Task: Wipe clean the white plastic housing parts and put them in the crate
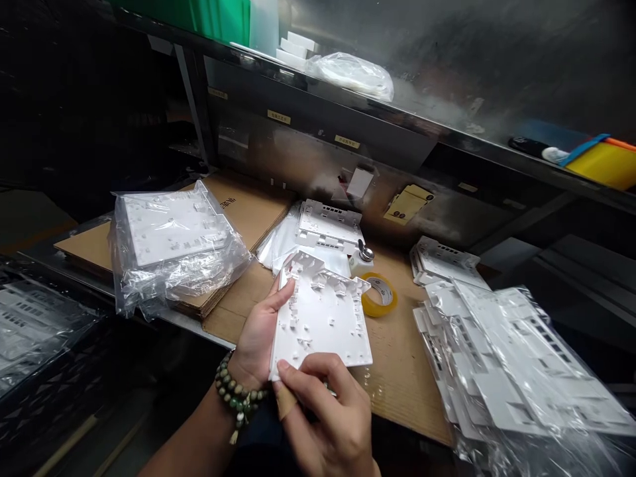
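Observation:
A white moulded plastic panel (322, 318) is held tilted above the cardboard-covered bench. My left hand (256, 341), with a bead bracelet on the wrist, grips its left edge from underneath, thumb along the side. My right hand (325, 414) pinches the panel's near bottom-left corner; one finger wears a tan plaster. A roll of yellow tape (380, 295) lies just beyond the panel on the cardboard.
A clear bag of white panels (171, 242) rests on stacked cardboard (248, 205) at left. More bagged panels (511, 361) pile at right. Another white panel (330, 225) lies behind, beside a small white dispenser (362, 260). A metal shelf (397, 122) runs overhead with a plastic bag (352, 73).

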Demonstrator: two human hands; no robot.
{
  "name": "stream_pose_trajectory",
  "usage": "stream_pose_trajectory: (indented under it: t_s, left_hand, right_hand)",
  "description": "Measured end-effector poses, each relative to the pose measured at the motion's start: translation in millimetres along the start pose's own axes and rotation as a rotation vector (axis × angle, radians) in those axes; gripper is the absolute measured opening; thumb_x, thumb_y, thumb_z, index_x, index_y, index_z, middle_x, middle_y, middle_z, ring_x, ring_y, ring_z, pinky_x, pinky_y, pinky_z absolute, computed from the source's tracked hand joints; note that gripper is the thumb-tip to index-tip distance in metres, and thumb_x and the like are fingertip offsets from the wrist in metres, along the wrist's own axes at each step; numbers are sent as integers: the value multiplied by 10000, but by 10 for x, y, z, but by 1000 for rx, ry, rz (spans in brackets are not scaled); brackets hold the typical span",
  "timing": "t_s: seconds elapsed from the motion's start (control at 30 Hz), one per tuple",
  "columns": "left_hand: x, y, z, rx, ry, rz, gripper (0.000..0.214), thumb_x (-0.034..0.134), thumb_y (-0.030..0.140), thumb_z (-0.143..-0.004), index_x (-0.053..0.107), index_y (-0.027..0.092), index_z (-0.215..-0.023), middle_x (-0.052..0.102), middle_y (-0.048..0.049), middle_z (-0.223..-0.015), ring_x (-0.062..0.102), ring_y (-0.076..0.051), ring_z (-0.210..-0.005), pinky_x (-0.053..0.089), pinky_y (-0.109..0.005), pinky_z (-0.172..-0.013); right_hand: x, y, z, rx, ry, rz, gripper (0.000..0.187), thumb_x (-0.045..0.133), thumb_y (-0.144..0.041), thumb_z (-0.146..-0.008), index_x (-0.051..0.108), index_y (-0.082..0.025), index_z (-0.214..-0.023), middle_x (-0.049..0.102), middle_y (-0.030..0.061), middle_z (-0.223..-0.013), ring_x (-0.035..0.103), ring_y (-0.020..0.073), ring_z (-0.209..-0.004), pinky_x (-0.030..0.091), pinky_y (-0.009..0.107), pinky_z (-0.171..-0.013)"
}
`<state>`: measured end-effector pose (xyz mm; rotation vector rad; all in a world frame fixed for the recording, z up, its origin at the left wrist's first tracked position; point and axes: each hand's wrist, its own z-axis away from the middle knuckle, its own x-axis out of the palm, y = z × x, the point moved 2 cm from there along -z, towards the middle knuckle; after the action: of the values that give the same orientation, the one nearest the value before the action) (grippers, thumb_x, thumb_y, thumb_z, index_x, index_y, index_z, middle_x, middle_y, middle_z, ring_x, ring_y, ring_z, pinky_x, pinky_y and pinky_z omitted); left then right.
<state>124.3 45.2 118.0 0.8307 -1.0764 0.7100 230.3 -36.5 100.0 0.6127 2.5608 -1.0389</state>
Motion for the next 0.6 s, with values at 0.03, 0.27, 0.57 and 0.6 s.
stream_pose_trajectory:
  t_s: [0.03,0.27,0.57,0.6]
  left_hand:
    - [-1,2,-4,-15,9,14,546,360,331,-1040,421,154,-1553,711,-180,-1327,693,-354,-1194,423,-541,-1140]
    - [-57,17,-6,-22,-5,23,576,350,377,-1050,373,161,-1583,698,-182,-1353,686,-359,-1208,406,-556,-1158]
    - [-133,117,-19,59,112,18,585,389,365,-1046,347,178,-1599,680,-178,-1388,662,-376,-1250,417,-592,-1163]
    - [-124,107,-13,59,97,16,587,404,366,-1045,346,185,-1600,674,-175,-1398,658,-376,-1256,412,-592,-1170]
  right_hand:
    - [3,2,4,1,-23,17,215,689,-75,-886,752,-175,-1065,639,53,-833,630,145,-690,544,268,-605]
    - [28,-42,-25,-2,30,22,205,710,-89,-883,755,-173,-1065,648,58,-838,637,148,-690,558,274,-612]
    - [1,-67,-87,58,22,41,211,727,-121,-887,756,-189,-1085,649,50,-865,658,142,-720,577,264,-657]
    - [52,-87,-88,53,1,15,206,723,-132,-891,753,-187,-1087,657,52,-867,655,146,-719,575,271,-655]
